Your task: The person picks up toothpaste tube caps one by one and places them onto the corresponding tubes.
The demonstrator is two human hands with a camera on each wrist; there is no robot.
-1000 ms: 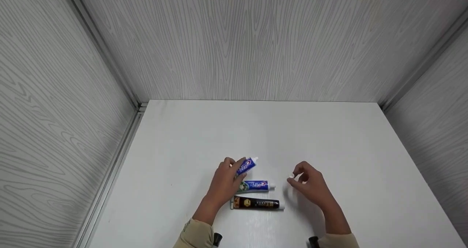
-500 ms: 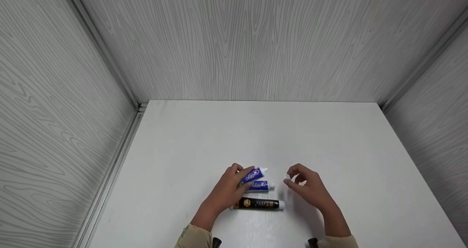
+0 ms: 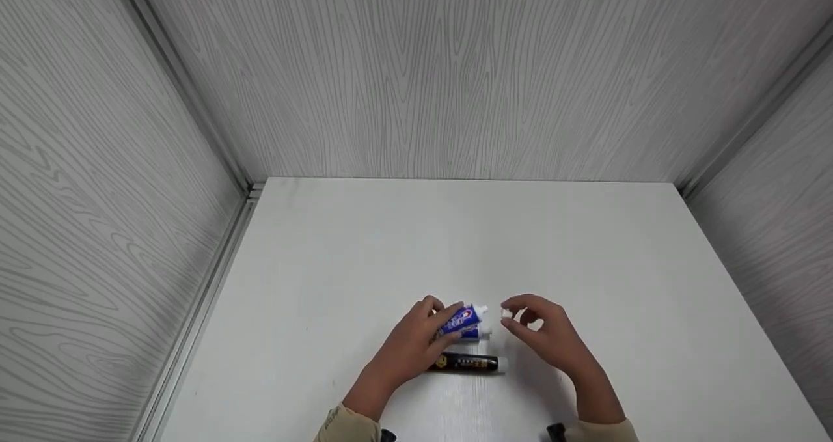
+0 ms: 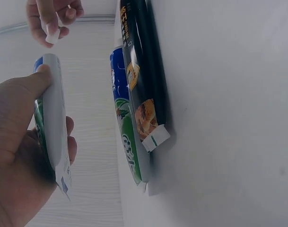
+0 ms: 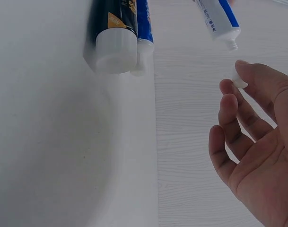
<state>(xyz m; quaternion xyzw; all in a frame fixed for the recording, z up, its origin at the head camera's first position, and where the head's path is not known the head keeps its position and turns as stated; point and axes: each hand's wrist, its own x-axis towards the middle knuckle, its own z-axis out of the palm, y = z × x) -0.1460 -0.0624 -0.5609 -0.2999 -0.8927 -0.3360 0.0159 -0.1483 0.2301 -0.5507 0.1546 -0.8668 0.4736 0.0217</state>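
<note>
My left hand (image 3: pixel 411 343) grips a blue and white toothpaste tube (image 4: pixel 53 113) above the table, its bare threaded nozzle (image 5: pixel 232 45) pointing toward the right hand. Between thumb and forefinger, my right hand (image 3: pixel 545 328) pinches a small white cap (image 3: pixel 506 313), a short gap away from that nozzle. A second blue and green toothpaste tube (image 4: pixel 128 137) lies on the table, partly hidden under the left hand in the head view. Beside it, nearer the person, lies a black toothpaste tube (image 3: pixel 468 362) with a white cap (image 5: pixel 116 51).
The white table (image 3: pixel 364 247) is bounded by a grey wood-grain panel (image 3: pixel 416 77) at the back. Similar panels stand at the left (image 3: pixel 91 221) and right (image 3: pixel 774 234).
The left hand has carried its tube to the right and toward the person, over the second tube. The right hand has moved slightly left with the cap, narrowing the gap.
</note>
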